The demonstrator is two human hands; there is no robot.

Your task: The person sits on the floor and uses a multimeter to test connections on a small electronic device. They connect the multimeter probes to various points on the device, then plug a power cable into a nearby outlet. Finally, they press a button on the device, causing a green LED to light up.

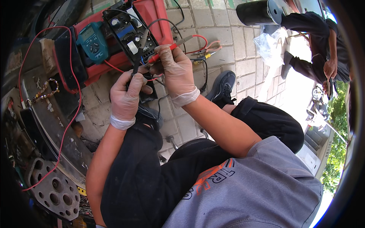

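My left hand [127, 93], in a thin clear glove, pinches a slim black test probe [137, 62] that points down from a looping black wire. My right hand [175, 74], gloved too, is closed on a red test probe [154, 59] with a grey sleeve and a red wire. Both hands meet at the near end of an open black case with a circuit board [129, 28]. Fingers hide the probe tips, so I cannot tell what they touch. Left of the board lies a teal multimeter [93, 42].
A red toolbox [157, 17] lies under the case and meter. Pliers [213, 46] and a yellow-handled screwdriver [205, 57] lie on the paving. A long red wire [79, 91] loops at left, above a metal plate with holes [55, 190]. Another person [330, 57] is at right.
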